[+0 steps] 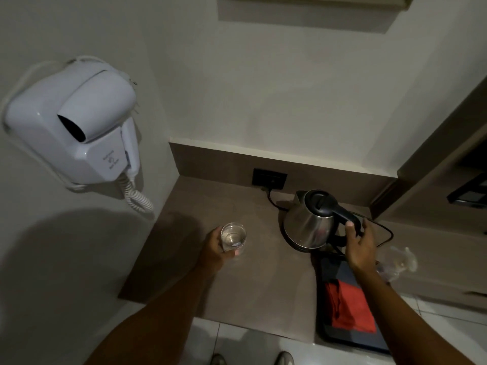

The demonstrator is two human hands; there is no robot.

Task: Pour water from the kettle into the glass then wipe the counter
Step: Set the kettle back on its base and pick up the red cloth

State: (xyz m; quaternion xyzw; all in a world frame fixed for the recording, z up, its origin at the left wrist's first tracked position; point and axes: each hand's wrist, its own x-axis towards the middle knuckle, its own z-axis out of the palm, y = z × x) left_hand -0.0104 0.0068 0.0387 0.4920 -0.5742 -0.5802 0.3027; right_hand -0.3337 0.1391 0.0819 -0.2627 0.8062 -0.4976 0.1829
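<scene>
Head | left hand holds glass | right hand on kettle handle

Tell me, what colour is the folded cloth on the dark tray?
The cloth is red, lying on the tray; the head view shows it.

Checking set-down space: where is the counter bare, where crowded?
Bare: the counter between the glass and the tray, and behind the glass toward the socket. Crowded: the right side, around the kettle, its cord, and crumpled plastic.
</scene>
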